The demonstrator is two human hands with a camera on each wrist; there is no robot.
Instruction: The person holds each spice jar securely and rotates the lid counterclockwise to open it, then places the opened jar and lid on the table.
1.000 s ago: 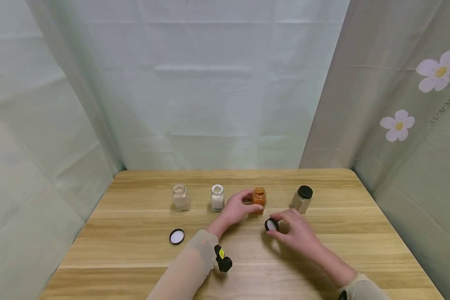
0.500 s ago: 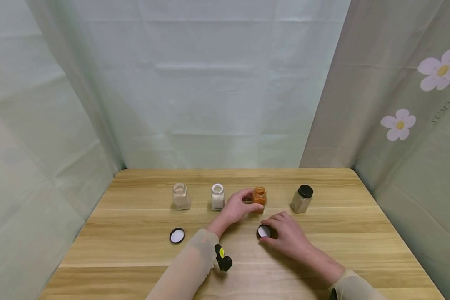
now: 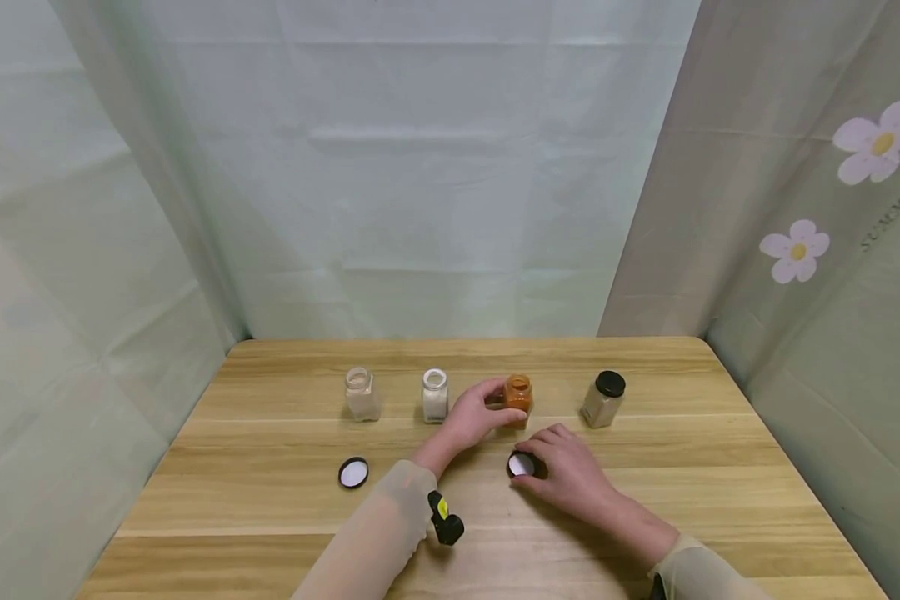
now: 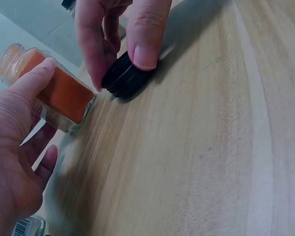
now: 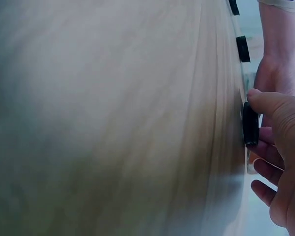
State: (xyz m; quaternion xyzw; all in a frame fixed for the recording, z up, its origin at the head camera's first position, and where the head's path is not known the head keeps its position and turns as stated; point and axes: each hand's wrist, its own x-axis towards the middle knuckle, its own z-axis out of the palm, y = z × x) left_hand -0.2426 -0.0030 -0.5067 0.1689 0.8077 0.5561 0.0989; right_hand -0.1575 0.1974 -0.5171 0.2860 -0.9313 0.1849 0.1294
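In the head view my left hand [image 3: 474, 417] grips a square glass jar [image 3: 519, 393] of orange-red powder, upright and without a lid. The left wrist view shows the thumb across the jar's side [image 4: 66, 93]. My right hand [image 3: 570, 473] pinches a black lid [image 3: 522, 465] by its rim between thumb and fingers, its white inner face upward. This lid is down at the tabletop, in front of the jar. Seen from the right wrist, the lid [image 5: 250, 125] lies flat, close to the wood.
Left of the held jar stand two lidless jars, one of white contents [image 3: 435, 398] and one of pale beige [image 3: 362, 396]. A black-capped jar [image 3: 604, 400] stands to the right. Another black lid [image 3: 353, 472] lies inner face up on the wooden table [image 3: 255, 500].
My right hand has moved left and slightly toward me, lowering the black lid to the tabletop. The left hand and the orange-red jar have stayed in place.
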